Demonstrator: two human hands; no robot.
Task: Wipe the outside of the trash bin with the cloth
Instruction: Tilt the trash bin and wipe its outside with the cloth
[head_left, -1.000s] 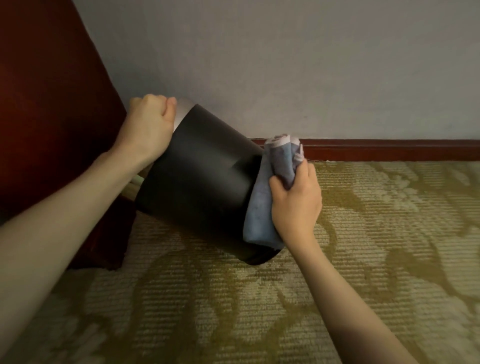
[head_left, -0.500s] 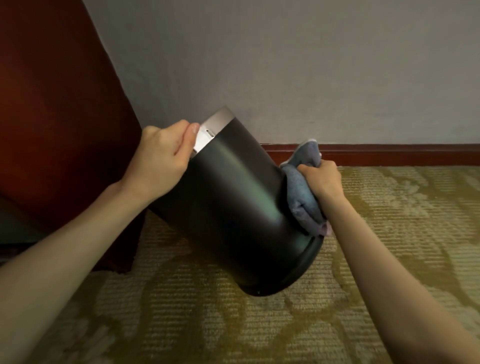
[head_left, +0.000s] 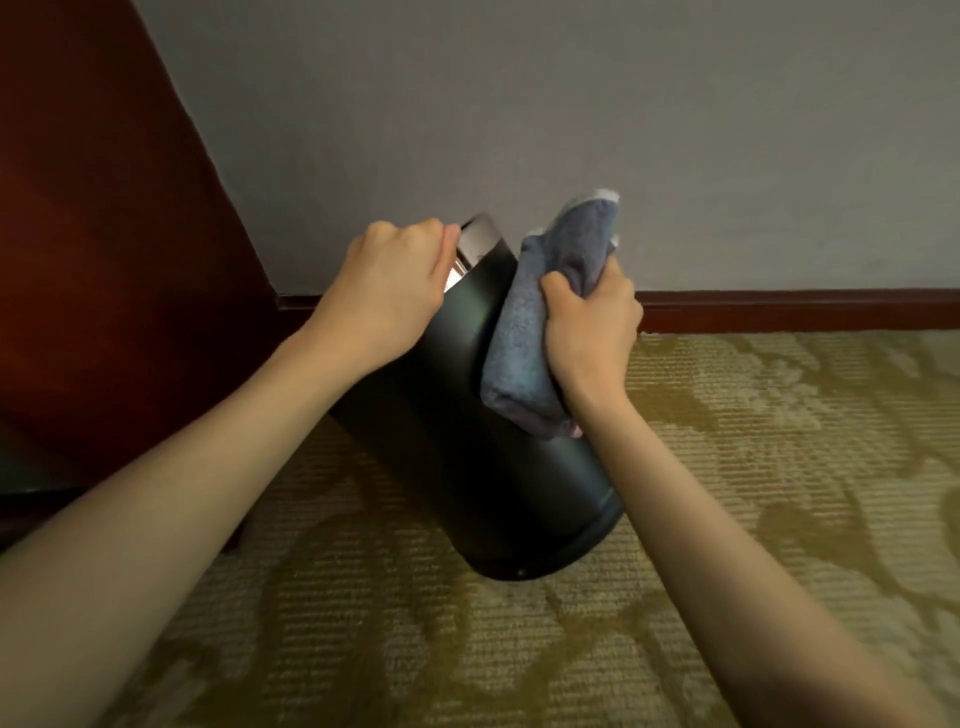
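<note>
Two hands: both are working on one bin.
Bin: smooth black cylinder, silver band at its rim, tilting with the rim toward 11 o'clock and the base toward 5 o'clock, in front of the wall.
Left hand: fingers are curling tight over the rim.
Right hand: fingers are clenching the cloth.
Cloth: blue-grey, nubby terry, bunched, pressing against the bin's upper right side.
Carpet: ribbed olive pile with a pale floral pattern.
Baseboard: dark red wood.

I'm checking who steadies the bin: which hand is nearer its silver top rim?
Left. The left hand grips the silver rim of the trash bin directly. The right hand is lower, pressing the cloth against the bin's side.
</note>
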